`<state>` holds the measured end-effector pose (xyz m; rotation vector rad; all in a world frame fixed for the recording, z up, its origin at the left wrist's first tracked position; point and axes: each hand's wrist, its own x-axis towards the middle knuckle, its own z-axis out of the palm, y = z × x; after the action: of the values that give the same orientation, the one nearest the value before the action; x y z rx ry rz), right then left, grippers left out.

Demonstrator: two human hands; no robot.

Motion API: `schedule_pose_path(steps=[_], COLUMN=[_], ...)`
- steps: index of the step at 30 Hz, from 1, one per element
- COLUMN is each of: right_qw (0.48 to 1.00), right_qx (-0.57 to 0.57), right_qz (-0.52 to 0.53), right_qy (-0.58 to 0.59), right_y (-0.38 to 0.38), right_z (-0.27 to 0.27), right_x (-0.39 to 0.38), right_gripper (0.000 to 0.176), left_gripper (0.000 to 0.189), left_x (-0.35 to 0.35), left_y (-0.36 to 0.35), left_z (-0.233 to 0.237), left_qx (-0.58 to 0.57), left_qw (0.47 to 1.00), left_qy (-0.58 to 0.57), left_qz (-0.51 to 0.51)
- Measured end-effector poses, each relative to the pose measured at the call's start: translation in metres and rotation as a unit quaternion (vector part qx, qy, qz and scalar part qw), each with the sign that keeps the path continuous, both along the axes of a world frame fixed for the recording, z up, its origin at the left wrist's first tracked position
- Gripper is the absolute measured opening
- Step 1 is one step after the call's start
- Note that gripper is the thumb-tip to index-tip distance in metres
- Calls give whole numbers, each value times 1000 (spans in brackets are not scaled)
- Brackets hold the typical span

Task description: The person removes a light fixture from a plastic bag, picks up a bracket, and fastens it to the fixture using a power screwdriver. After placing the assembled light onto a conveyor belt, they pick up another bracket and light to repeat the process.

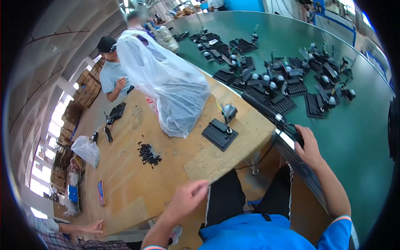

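Under my curling right hand (309,149): black metal conveyor rail (262,107); left hand (188,199) pinching brown chipboard tabletop (125,183) edge. I'm risking fingers snagging on green belt (358,141).

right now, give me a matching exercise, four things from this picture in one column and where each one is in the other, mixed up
Things:
1. clear plastic bag
2. pile of small black bits
3. right hand
4. left hand

Places:
a. at the near edge of the wooden table
b. at the near edge of the green belt
c. standing tall on the far part of the wooden table
d. lying loose mid-table

Pairs: 1-c, 2-d, 3-b, 4-a
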<state>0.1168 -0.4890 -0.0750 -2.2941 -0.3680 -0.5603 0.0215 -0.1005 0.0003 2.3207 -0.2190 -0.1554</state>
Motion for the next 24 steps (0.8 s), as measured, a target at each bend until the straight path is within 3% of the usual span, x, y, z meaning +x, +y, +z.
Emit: schedule_pose_path(steps=[2, 4, 8, 12, 14, 16, 17, 18, 19, 22, 23, 24], right_qw=[1000, 999, 999, 998, 998, 997, 997, 997, 997, 998, 997, 996], right_qx=[2, 21, 11, 16, 16, 17, 21, 18, 15, 22, 29, 44], right_qz=[7, -7, -16, -18, -37, -40, -49, -46, -43, -40, -40, -39], right_qy=[12, 44, 42, 57, 51, 56, 60, 59, 56, 50, 57, 61], right_y=[2, 4, 5, 6, 9, 12, 11, 10, 8, 6, 9, 10], right_z=[5, 11, 10, 12, 12, 12, 11, 11, 10, 12, 13, 16], right_x=[0, 0, 2, 5, 4, 5, 4, 4, 5, 4, 5, 5], right_gripper=[49, 50, 49, 48, 46, 46, 46, 46, 46, 44, 44, 42], left_gripper=[28, 33, 59, 78, 87, 66, 66, 50, 35, 23, 22, 21], left_x=[39, 82, 153, 194, 225, 255, 254, 247, 242, 173, 152, 128], left_y=[14, 30, 63, 53, 58, 52, 48, 38, 29, 25, 31, 34], left_z=[13, 29, 31, 110, 139, 148, 144, 144, 141, 85, 61, 53], left_qx=[-2, 97, 155, 180, 142, 134, 130, 173, 208, 221, 227, 297], left_qw=[994, 972, 893, 724, 730, 760, 763, 864, 931, 892, 896, 891], left_qy=[-76, -156, -350, -615, -623, -589, -587, -426, -252, -386, -341, -279], left_qz=[79, 145, 238, 255, 241, 238, 238, 206, 162, -78, -170, -199])
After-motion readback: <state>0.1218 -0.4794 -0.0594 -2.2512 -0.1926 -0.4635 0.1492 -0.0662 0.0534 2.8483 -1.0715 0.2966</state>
